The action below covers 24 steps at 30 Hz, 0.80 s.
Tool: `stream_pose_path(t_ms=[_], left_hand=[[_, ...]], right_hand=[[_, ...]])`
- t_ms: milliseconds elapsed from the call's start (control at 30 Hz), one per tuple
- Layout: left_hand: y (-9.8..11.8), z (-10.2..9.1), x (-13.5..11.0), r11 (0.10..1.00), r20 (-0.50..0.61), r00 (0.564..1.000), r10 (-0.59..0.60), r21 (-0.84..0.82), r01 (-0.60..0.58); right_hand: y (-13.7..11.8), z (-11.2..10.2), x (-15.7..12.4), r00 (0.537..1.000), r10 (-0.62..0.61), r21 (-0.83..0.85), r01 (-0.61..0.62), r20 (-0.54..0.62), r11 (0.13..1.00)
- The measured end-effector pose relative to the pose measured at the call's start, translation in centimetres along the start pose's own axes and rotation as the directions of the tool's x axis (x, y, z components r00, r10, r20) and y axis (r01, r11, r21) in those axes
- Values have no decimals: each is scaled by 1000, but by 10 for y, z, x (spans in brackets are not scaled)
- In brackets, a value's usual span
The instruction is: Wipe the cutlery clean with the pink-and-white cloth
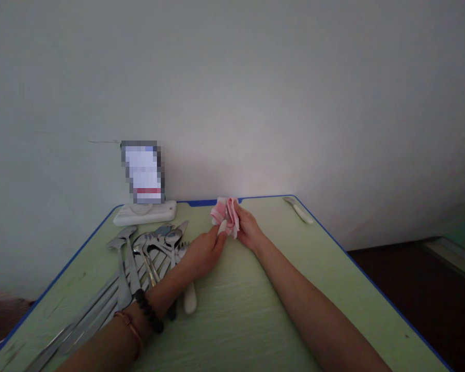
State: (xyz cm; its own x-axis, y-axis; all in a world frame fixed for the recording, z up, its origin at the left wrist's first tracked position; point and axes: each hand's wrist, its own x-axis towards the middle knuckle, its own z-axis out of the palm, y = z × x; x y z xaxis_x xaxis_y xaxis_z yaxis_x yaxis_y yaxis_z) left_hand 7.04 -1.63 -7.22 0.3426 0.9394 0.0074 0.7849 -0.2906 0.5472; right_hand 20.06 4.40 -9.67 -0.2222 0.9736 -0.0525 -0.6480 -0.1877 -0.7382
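Left side of green tabletop (232,320): cutlery pile (134,268) is heaped, long metal handles run toward the near-left corner, most visible heads set at the far end; part is covered by the left forearm. One loose-looking white grip (190,298) is pointed toward the near edge, just below that forearm. Behind the pile, a pixelated screen (145,173) is propped upright above a white base (160,212) near the wall (232,103). Black beads (149,310) and a copper-coloured band (129,325) are worn at the left wrist. Left hand (205,253): fingers closed around a white handle (222,226), of which only a short length is exposed. Handle sits over the far-middle of the table; long axis slanted, visible end aimed away from the body and slightly right, into pink cloth (219,211). Other end hidden by the hand; type of utensil can't be told. Cloth is bunched, folds running roughly up-down, pinched by right hand (248,225), thumb and fingers nearly closed. Far-right corner: white-handled utensil (303,213) is laid diagonally, metal end far-left, handle near-right.
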Motion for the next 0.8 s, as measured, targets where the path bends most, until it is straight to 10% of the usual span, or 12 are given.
stream_pose_path(t_ms=[800], left_hand=[[-1,0,-1,1000,-3,1000,27,-7,-27]], right_hand=[[-1,1,-1,999,46,16,-46,1,999]])
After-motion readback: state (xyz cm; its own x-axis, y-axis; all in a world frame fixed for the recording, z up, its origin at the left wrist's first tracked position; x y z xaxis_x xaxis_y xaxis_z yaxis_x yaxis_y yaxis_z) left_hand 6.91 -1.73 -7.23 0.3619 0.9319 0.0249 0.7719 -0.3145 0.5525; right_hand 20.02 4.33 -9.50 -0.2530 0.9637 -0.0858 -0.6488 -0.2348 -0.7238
